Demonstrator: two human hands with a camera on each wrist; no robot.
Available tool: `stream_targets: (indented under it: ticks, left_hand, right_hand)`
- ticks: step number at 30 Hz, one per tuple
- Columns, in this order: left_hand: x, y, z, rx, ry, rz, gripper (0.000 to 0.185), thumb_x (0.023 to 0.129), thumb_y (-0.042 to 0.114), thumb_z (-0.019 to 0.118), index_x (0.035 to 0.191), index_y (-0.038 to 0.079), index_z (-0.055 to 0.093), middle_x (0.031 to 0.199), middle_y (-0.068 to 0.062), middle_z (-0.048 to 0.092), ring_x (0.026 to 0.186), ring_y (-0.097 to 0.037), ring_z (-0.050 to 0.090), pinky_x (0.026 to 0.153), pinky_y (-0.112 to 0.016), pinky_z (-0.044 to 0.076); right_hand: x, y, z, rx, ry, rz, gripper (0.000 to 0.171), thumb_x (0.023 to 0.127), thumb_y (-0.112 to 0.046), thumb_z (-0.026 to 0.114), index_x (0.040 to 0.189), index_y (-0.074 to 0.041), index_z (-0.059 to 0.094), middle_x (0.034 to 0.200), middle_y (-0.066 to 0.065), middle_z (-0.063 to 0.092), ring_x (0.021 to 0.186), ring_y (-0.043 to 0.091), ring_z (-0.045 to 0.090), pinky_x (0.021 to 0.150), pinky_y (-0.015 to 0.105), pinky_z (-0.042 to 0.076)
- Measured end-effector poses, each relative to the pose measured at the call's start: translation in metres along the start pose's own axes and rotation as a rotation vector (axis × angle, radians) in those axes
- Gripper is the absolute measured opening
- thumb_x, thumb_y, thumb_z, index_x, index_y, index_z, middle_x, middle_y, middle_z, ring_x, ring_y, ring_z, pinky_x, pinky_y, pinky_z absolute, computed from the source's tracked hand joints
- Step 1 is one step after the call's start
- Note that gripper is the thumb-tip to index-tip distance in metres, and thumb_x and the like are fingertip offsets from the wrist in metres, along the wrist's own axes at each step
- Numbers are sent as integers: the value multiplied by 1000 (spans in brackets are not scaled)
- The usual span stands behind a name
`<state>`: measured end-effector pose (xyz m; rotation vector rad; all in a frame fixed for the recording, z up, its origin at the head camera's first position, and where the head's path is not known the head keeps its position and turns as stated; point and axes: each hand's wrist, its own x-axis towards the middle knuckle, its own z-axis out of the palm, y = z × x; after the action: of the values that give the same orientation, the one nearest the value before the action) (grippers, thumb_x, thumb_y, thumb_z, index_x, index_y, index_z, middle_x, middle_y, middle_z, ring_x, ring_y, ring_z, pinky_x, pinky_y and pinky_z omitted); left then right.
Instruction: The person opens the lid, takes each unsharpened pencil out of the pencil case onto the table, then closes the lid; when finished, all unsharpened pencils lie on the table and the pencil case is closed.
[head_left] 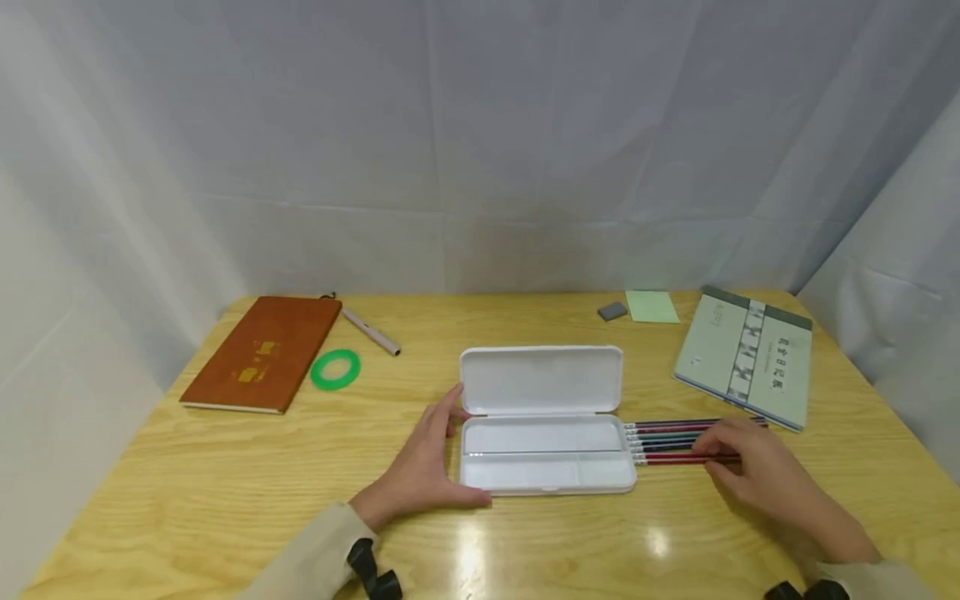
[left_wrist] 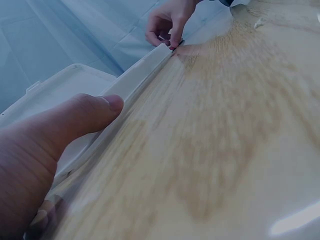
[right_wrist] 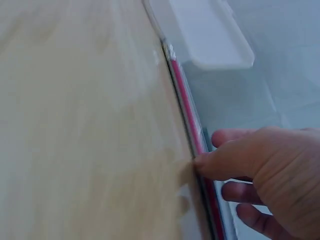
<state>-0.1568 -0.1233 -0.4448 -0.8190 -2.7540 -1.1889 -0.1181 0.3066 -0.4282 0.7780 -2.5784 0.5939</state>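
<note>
Left hand (head_left: 429, 467) braces open white pencil case (head_left: 546, 454), fingers relaxed, mid-desk. Right hand (head_left: 750, 467) pinches pencils (head_left: 671, 440) lying just right of case. Risk: loose pencils roll, scatter; unbraced case may slide.

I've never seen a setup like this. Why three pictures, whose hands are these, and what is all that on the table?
No machine here: a person works with bare hands and wears three cameras. The wide picture comes from the head; the two close ones come from the wrists. On the wooden table lies an open white pencil case, empty as far as the head view shows. The left hand rests against its left end. The right hand has its fingers on a row of pencils lying beside the case's right end. Further off lie a brown notebook, a green tape ring, a pen, a grey eraser, a green note and a pale booklet.
</note>
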Motion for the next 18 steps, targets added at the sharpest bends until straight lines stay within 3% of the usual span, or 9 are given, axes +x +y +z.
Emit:
stream_targets:
  ticks: [7,10,14,18]
  left_hand:
    - [0,1,-1,-5,1,1,138,50,51,91,155,20,9,129,-2,49,105,-14,47,92,-36,47]
    - [0,1,-2,-6,-5,-1,137,51,50,91,155,21,8,129,-2,49,106,-14,47,92,-36,46]
    - [0,2,-2,-9,-13,-10,137,51,48,92,155,21,7,130,-2,48,107,-15,46,93,-36,46]
    - [0,3,-1,-17,-18,-23,136,51,49,92,155,20,9,129,-2,49,106,-15,47,93,-36,46]
  right_hand:
    - [32,-28,20,72,14,-23,36,68,6,78,99,-9,67,82,-11,56,75,-1,49,62,21,46]
    - [49,-46,32,58,0,-82,35,72,2,77,105,-6,65,82,-10,57,78,3,51,65,26,47]
    - [68,-68,47,22,-115,-149,30,79,-10,75,107,-11,64,86,-8,59,82,7,53,71,31,49]
    - [81,-83,58,78,-300,-95,23,88,-21,69,109,-13,64,90,-9,58,83,6,51,75,31,48]
